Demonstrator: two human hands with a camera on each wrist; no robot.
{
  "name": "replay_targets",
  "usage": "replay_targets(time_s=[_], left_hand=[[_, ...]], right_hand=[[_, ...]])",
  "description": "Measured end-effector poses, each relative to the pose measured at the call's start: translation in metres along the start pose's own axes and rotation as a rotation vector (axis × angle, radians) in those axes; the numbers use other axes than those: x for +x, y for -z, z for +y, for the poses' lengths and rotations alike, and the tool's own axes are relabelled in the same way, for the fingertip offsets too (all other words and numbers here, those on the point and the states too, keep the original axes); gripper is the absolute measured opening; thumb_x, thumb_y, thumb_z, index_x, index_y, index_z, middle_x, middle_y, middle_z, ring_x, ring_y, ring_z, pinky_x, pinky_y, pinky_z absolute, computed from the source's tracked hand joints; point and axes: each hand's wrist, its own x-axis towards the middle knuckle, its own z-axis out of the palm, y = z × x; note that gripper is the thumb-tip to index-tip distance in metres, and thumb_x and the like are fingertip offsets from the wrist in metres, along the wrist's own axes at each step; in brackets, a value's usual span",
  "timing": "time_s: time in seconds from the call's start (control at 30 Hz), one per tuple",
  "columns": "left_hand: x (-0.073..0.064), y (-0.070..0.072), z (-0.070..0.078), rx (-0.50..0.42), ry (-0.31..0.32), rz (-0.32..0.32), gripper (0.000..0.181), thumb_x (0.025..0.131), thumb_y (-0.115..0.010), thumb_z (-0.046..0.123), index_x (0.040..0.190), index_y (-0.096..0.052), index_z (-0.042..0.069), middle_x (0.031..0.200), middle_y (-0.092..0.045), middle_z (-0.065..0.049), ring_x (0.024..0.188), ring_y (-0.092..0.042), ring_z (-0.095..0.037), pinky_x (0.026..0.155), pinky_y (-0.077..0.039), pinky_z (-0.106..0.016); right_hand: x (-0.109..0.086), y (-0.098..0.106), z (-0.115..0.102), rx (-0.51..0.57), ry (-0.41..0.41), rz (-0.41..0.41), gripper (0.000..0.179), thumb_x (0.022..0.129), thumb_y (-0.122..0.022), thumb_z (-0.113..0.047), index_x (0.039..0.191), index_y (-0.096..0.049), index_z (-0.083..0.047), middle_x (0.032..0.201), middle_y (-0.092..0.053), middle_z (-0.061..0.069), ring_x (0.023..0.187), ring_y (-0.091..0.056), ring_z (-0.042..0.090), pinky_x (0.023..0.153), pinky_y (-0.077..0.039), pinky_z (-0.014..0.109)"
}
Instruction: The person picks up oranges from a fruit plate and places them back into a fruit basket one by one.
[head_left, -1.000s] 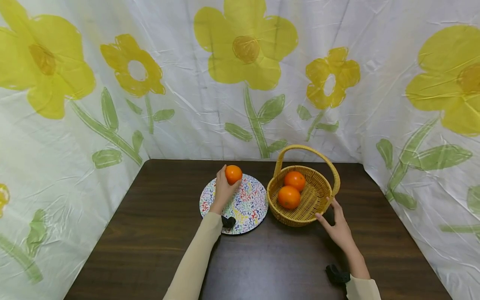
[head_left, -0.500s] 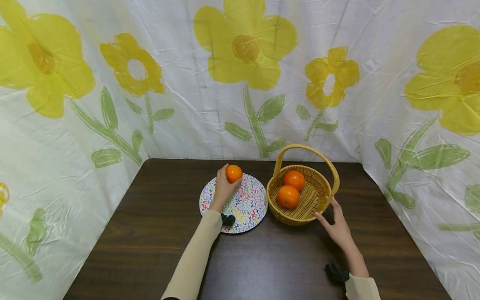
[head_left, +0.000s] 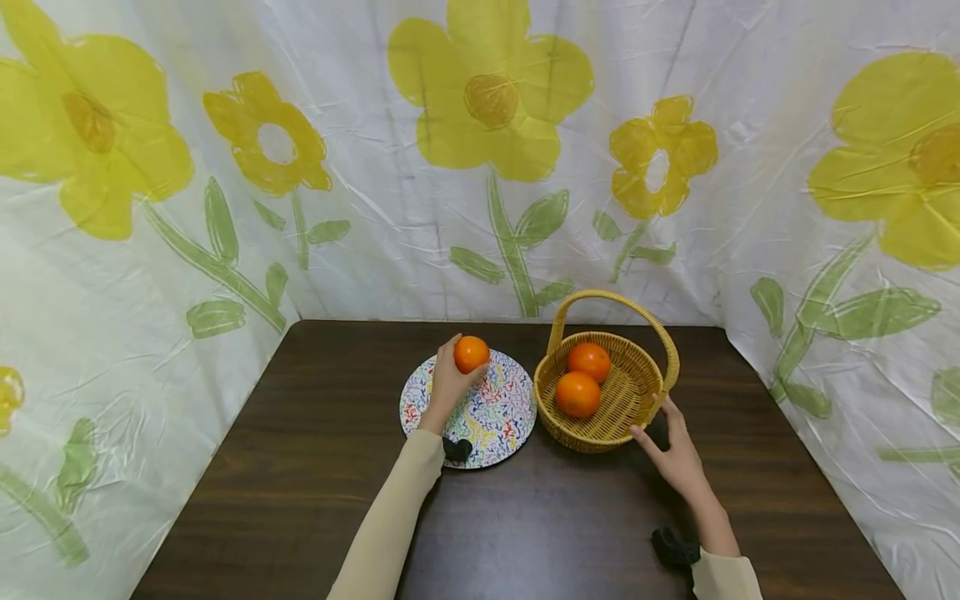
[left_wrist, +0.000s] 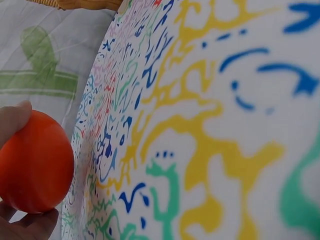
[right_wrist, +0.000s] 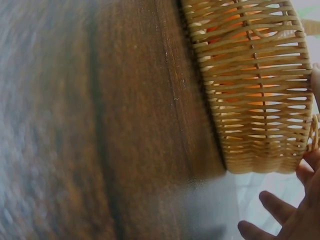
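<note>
An orange [head_left: 472,354] sits in the grasp of my left hand [head_left: 448,387], fingers and thumb around its sides. It is over the far part of a round plate [head_left: 498,417] with a multicoloured squiggle pattern. The left wrist view has the orange [left_wrist: 37,162] close to the plate's surface; I cannot tell whether they touch. My right hand [head_left: 681,454] holds the near right rim of a yellow wicker basket [head_left: 622,400], thumb on the rim and fingers by the handle's foot. Two more oranges [head_left: 577,394] lie inside the basket, towards its left.
Plate and basket stand side by side near the back of a dark wooden table [head_left: 315,433]. The basket's tall handle [head_left: 618,297] arches over it. A white curtain [head_left: 360,233] with yellow flowers hangs behind and at both sides.
My left hand and its orange have shifted slightly to the right and nearer. The right hand, the basket and the oranges in it have stayed put.
</note>
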Motion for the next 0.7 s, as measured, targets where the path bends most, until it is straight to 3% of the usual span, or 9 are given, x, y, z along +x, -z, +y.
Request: replay_targets(time_s=[0.7], left_hand=[[-0.015,-0.002,0.021,0.032,-0.082,-0.061,0.077,0.076,-0.077,0.03,0.14,-0.038,0.011,0.134,-0.044,-0.013,0.114,-0.051,-0.031,0.095,-0.043,-0.05]], right_hand=[[0.0,0.001,0.0,0.001,-0.007,-0.012,0.078,0.089,-0.062,-0.031,0.149,-0.015,-0.016,0.154,-0.004,0.017,0.136,-0.015,0.047,0.096,-0.019,0.071]])
